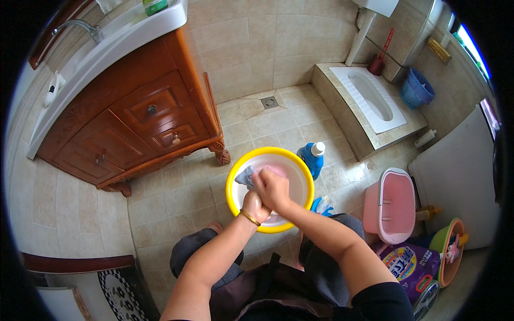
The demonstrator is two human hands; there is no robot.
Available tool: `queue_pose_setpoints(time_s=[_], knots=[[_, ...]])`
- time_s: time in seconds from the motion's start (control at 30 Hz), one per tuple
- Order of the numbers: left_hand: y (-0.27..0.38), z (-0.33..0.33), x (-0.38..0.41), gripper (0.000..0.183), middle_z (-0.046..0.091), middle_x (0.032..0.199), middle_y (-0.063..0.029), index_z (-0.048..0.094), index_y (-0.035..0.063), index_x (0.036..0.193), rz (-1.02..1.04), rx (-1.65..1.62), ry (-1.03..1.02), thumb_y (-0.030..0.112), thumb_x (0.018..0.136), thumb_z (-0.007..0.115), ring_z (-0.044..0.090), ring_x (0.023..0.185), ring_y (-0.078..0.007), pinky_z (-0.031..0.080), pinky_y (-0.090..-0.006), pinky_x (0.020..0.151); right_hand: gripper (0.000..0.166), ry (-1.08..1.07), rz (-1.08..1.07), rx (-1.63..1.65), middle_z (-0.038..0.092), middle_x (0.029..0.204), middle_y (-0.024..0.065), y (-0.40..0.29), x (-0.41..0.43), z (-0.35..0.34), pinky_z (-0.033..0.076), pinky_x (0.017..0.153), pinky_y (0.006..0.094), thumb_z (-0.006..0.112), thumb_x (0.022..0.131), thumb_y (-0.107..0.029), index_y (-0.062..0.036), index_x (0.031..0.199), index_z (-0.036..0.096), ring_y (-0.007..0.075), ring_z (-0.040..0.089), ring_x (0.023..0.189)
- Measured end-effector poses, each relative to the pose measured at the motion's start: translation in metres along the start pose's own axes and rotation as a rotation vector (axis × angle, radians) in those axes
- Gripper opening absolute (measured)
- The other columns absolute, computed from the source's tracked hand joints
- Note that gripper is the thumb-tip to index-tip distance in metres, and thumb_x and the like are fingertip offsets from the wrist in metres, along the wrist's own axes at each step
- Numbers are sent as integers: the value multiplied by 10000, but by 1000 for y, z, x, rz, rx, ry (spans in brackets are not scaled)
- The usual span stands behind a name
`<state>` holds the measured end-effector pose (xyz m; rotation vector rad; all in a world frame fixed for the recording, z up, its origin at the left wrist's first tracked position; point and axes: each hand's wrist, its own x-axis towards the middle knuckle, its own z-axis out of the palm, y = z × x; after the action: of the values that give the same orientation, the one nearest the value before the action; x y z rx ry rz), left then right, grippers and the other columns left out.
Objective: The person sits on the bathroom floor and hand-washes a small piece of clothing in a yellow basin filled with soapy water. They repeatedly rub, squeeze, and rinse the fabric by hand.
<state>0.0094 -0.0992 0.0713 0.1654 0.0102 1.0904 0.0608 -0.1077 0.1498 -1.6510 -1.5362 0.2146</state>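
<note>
A white basin with a yellow rim (231,176) stands on the tiled floor before me. My left hand (255,204), with a gold bracelet at its wrist, is closed over the basin. Pressed against it from above is my right hand (274,187), its fingers curled and slightly blurred. A small grey-blue cloth (245,177) sticks out from their grip towards the far left of the basin. Beyond my knuckles lies something pink (280,170), seemingly cloth, inside the basin; my hands cover part of it.
A blue bottle with a white cap (310,159) touches close to the basin's right side. Blue-and-clear packaging (322,206) lies nearer me. Farther right are a pink bucket (371,212) and a purple detergent bag (413,263). A wooden vanity (132,120) stands left, a squat toilet (367,96) far right.
</note>
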Motion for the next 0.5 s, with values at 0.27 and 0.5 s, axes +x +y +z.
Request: queue_pose_setpoints(time_s=[0.27,0.5], knots=[[49,57,-4,420,502,1247,-97,447,77,1241,-357,244,387,361,934,410,464,1160,-250,328,-433,1013,328,-231,724,706,596,927,70,52,22,13,461,718,283,537,903,-310,-15,1045,521,163,559,849],[69,59,-6,425,504,1227,-92,434,89,1244,-263,248,410,341,906,491,480,1134,-246,340,-431,1005,369,-614,1013,1157,557,1079,87,30,20,-12,479,818,333,524,908,-232,-22,1207,474,187,567,944]])
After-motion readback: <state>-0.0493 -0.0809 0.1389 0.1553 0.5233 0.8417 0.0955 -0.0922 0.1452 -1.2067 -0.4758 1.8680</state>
